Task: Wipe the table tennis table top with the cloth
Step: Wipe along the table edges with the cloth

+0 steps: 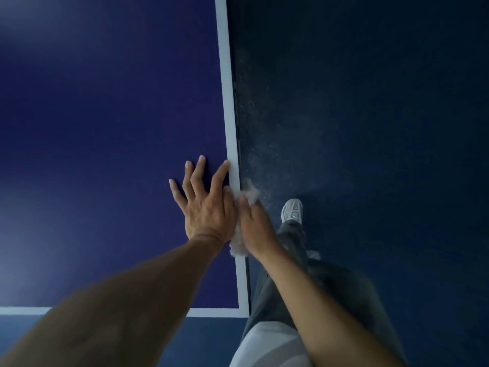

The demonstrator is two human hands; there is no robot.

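The blue table tennis table top (105, 128) fills the left of the head view, with a white line along its right edge and its near edge. My left hand (203, 205) lies flat on the top beside the right edge, fingers spread and straight. My right hand (254, 226) grips a pale grey cloth (250, 193) against the table's right edge, just right of my left hand. Part of the cloth sticks out above the fingers and part below the wrist; the rest is hidden under the hand.
Dark blue floor (370, 128) lies to the right of the table, dusty near the edge. My leg in grey trousers and a white shoe (292, 210) stand close to the table's right side. The table's near right corner (244, 312) is by my hip.
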